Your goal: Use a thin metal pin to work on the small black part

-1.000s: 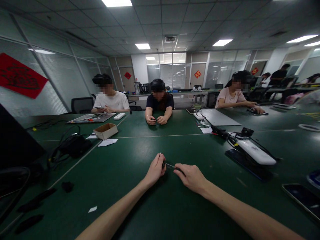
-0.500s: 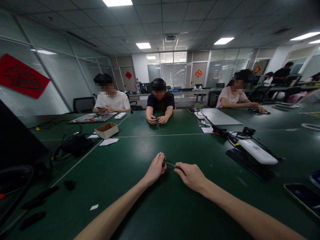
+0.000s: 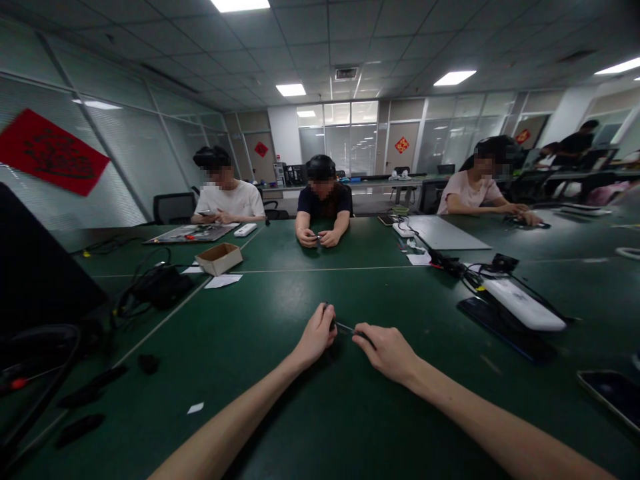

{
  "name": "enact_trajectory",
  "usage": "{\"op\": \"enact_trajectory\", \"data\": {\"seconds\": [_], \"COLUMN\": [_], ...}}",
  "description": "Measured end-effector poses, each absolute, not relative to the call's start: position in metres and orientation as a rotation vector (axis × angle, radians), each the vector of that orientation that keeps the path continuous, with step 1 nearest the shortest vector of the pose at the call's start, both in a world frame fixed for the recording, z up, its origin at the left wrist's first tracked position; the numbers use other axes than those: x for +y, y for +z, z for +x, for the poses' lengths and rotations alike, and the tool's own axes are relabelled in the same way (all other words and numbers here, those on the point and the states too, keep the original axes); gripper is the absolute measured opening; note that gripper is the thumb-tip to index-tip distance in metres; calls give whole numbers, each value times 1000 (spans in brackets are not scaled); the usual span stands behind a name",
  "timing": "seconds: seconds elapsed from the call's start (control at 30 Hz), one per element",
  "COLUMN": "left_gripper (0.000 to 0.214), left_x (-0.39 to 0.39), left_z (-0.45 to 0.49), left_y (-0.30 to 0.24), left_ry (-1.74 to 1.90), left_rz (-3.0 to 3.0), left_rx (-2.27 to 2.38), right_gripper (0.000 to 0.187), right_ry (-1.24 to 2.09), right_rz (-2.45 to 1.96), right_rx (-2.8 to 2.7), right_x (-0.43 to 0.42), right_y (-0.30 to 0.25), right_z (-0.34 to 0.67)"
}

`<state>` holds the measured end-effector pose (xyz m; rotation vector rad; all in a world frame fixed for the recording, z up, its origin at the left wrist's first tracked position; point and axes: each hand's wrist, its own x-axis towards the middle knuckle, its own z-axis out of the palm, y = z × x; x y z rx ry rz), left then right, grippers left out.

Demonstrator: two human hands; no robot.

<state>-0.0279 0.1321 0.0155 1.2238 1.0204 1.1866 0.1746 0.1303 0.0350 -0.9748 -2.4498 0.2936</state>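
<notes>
The person's two bare forearms come in from the bottom of the head view and converge toward its middle. The left forearm (image 3: pixel 235 415) slants up and to the right; its wrist (image 3: pixel 296 360) runs nearly straight into the left hand (image 3: pixel 316 337), which is curled in a compact grip, fingers bent inward on the side facing the other hand. The right forearm (image 3: pixel 493 412) slants up and to the left, through a gently angled wrist (image 3: pixel 416 373), to the right hand (image 3: pixel 389 349). Its back shows, with index finger and thumb reaching leftward in a pinching grip. The hands face each other, near but apart, the left slightly farther forward.
</notes>
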Motion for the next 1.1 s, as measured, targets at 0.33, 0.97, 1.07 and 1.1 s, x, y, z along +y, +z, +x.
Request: {"op": "enact_trajectory", "data": {"seconds": [0.33, 0.97, 1.07, 1.1], "left_gripper": [40, 38, 37, 38], "left_x": [129, 127, 126, 127], "left_z": [-31, -28, -28, -29], "left_y": [20, 22, 21, 20], "left_ry": [1165, 1138, 1139, 1147], "left_rz": [1203, 1241, 1226, 1188], "left_rx": [999, 996, 953, 939], "right_gripper": [27, 33, 39, 39], "right_ry": [343, 479, 589, 591], "right_rz": [-946, -1024, -1195, -1196], "right_rx": [-2464, -2309, -2132, -2130], "right_x": [131, 142, 155, 158], "right_y": [37, 32, 29, 29], "right_z": [174, 177, 184, 186]}}
